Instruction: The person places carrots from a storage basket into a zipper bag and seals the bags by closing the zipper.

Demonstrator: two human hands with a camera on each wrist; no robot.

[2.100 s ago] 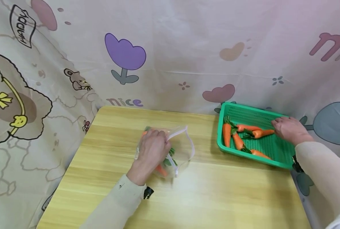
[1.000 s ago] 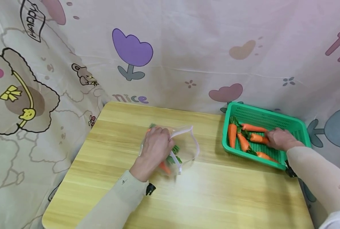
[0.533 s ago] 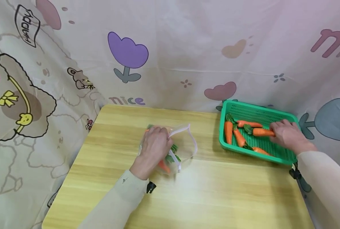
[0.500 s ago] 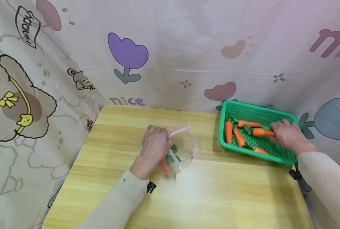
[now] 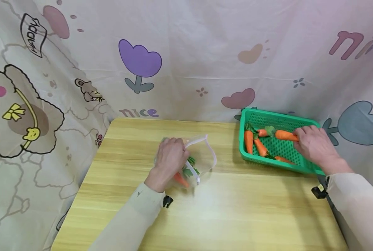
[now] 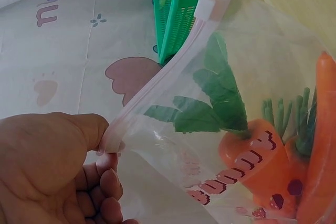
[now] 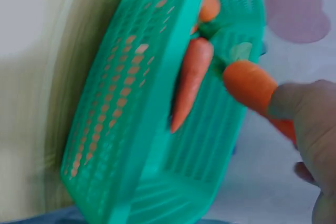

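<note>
Carrot (image 5: pixel 286 135), one: gripped by the right hand (image 5: pixel 319 147), over the green basket (image 5: pixel 287 121); best lifted clear of the rim. Clear bag (image 6: pixel 223 184), one, with bagged carrots (image 6: pixel 321 140): on the surface (image 5: pixel 236 209), edge pinched by the left hand (image 5: pixel 169 158); mouth best held wide.

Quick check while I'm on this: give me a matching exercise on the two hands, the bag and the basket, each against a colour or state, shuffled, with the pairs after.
1. left hand
2. right hand
3. bag
4. basket

A. see-through, with carrots inside
B. grips a carrot
C. green, with perforated sides
D. pinches the edge of the see-through plastic

Pairs: 1-D, 2-B, 3-A, 4-C
</note>
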